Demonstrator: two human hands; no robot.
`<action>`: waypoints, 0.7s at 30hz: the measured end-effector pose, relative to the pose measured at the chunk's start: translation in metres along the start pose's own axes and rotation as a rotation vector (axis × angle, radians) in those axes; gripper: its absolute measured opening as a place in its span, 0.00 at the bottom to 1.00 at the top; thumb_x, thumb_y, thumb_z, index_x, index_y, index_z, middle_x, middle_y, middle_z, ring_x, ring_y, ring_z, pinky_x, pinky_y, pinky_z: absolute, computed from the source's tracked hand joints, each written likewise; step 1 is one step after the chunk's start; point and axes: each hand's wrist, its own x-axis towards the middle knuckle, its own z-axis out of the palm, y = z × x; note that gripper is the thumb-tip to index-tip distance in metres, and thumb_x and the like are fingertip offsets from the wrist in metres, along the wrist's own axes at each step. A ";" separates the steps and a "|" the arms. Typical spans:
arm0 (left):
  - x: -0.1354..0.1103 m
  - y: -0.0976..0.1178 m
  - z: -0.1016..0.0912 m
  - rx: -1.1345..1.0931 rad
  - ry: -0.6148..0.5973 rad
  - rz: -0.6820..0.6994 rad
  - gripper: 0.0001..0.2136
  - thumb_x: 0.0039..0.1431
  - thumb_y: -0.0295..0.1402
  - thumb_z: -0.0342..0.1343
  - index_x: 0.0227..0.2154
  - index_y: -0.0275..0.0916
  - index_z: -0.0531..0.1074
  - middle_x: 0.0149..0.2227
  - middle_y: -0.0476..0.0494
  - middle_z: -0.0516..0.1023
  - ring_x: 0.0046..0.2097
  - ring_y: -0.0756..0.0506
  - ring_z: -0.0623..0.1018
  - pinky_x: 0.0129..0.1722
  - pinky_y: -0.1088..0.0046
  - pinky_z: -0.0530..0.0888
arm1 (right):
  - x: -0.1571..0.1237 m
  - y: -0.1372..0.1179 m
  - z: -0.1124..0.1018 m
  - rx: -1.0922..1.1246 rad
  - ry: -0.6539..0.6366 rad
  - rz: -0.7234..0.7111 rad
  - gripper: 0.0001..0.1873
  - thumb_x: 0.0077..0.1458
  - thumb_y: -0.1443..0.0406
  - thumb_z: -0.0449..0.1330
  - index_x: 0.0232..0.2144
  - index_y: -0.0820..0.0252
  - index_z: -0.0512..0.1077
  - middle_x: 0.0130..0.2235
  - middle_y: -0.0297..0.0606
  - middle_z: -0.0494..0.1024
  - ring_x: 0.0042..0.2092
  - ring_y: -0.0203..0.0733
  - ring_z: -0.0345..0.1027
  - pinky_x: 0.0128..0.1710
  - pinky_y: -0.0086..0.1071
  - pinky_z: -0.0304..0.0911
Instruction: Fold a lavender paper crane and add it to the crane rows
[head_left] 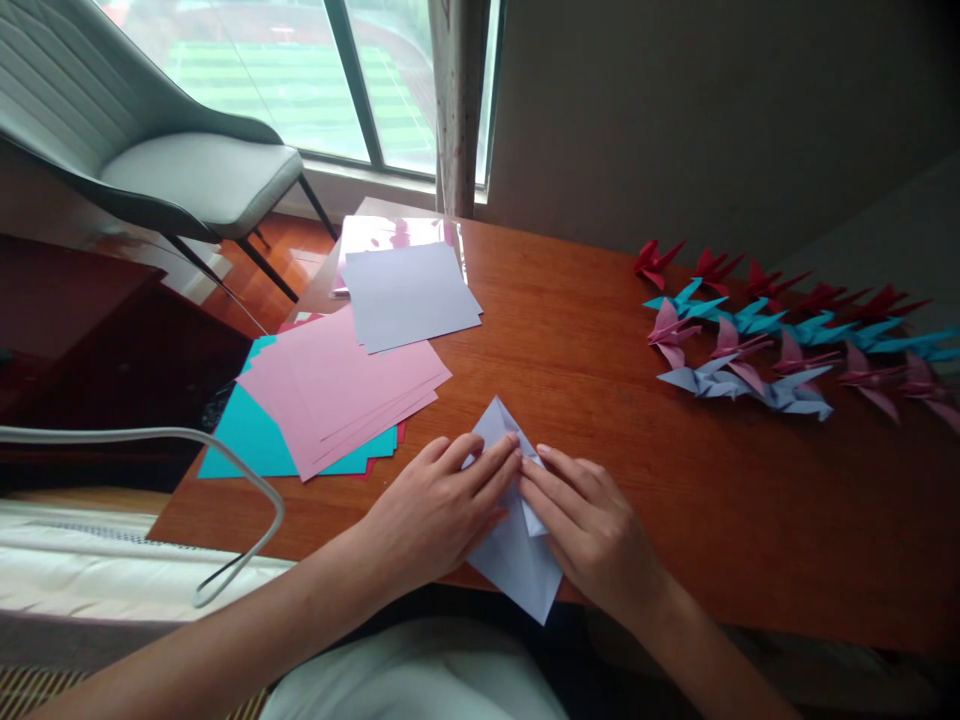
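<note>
Two bare hands work on one piece of folded paper at the near edge of a wooden table. The pale lilac folded paper (517, 565) is a long, creased diamond, its lower tip jutting past that edge. The left hand (442, 505) is partly closed, its bent fingers holding the paper's middle; the right hand (600, 525), also half curled, has hold of a small flap with its fingertips.

Smooth, flat sheets overlap toward the left edge of the table (540, 320): at least two lilac sheets (409, 295), at least three pink sheets (360, 375) and several turquoise sheets (251, 430), with red edges (401, 432) showing beneath. A glossy clear packet (397, 232) lies at the far left corner; its contents are unclear.

Sharp-winged paper birds stand in rows toward the far edge, on the right: seemingly five red birds (656, 262), five turquoise birds (757, 318), five pink birds (675, 333) and two lilac birds (799, 393).
</note>
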 end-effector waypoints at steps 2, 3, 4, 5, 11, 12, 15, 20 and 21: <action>-0.001 0.000 0.000 -0.004 -0.017 0.002 0.22 0.72 0.42 0.43 0.62 0.37 0.67 0.68 0.44 0.65 0.53 0.40 0.68 0.47 0.62 0.67 | -0.001 0.001 0.000 0.004 0.013 -0.012 0.17 0.63 0.75 0.54 0.51 0.70 0.75 0.55 0.46 0.79 0.58 0.54 0.70 0.55 0.47 0.66; -0.001 0.000 0.000 -0.005 -0.025 0.002 0.23 0.72 0.42 0.43 0.62 0.38 0.66 0.68 0.44 0.64 0.53 0.40 0.68 0.47 0.62 0.67 | -0.002 0.001 0.000 0.006 0.018 -0.017 0.17 0.62 0.76 0.55 0.51 0.70 0.75 0.55 0.47 0.79 0.58 0.54 0.70 0.55 0.46 0.66; -0.001 0.001 0.000 -0.002 -0.032 0.001 0.23 0.72 0.42 0.43 0.63 0.38 0.66 0.68 0.44 0.64 0.53 0.40 0.68 0.47 0.61 0.67 | -0.002 0.001 0.000 0.010 0.023 -0.019 0.17 0.62 0.76 0.55 0.51 0.70 0.75 0.54 0.47 0.80 0.58 0.54 0.70 0.55 0.46 0.66; -0.001 0.001 -0.001 0.001 -0.038 0.000 0.23 0.72 0.43 0.44 0.63 0.39 0.66 0.68 0.44 0.64 0.53 0.40 0.68 0.47 0.61 0.67 | -0.003 0.001 0.000 0.018 0.024 -0.020 0.17 0.61 0.76 0.56 0.51 0.70 0.76 0.54 0.47 0.80 0.58 0.54 0.70 0.55 0.46 0.66; -0.002 0.006 -0.001 0.037 -0.047 -0.016 0.25 0.71 0.47 0.44 0.62 0.39 0.67 0.68 0.45 0.64 0.54 0.39 0.68 0.45 0.61 0.68 | -0.006 0.002 -0.008 0.185 -0.024 0.037 0.24 0.65 0.56 0.57 0.54 0.70 0.73 0.56 0.53 0.77 0.60 0.61 0.65 0.55 0.54 0.64; -0.002 0.007 -0.001 0.042 -0.046 -0.021 0.25 0.71 0.48 0.44 0.62 0.39 0.67 0.68 0.45 0.64 0.54 0.39 0.68 0.45 0.61 0.68 | -0.005 0.004 -0.010 0.240 -0.010 0.062 0.25 0.66 0.54 0.54 0.55 0.68 0.73 0.56 0.53 0.77 0.60 0.61 0.65 0.55 0.55 0.64; -0.002 0.009 -0.001 0.052 -0.042 -0.033 0.27 0.71 0.49 0.43 0.63 0.38 0.66 0.69 0.45 0.63 0.55 0.39 0.68 0.45 0.61 0.68 | 0.006 0.015 -0.013 0.361 0.042 0.202 0.20 0.69 0.60 0.50 0.56 0.63 0.71 0.55 0.49 0.76 0.57 0.53 0.67 0.56 0.50 0.65; -0.001 0.011 -0.001 0.055 -0.049 -0.045 0.28 0.70 0.50 0.44 0.64 0.37 0.64 0.69 0.45 0.63 0.55 0.39 0.68 0.45 0.61 0.68 | 0.046 0.037 -0.001 0.305 -0.095 0.333 0.14 0.65 0.67 0.56 0.51 0.56 0.74 0.44 0.42 0.78 0.45 0.48 0.69 0.47 0.42 0.68; -0.001 0.011 -0.001 0.054 -0.052 -0.048 0.28 0.70 0.50 0.44 0.65 0.37 0.64 0.69 0.45 0.63 0.55 0.39 0.68 0.46 0.61 0.68 | 0.054 0.041 0.003 0.297 -0.105 0.356 0.11 0.63 0.67 0.58 0.48 0.56 0.74 0.42 0.41 0.78 0.44 0.48 0.69 0.46 0.42 0.67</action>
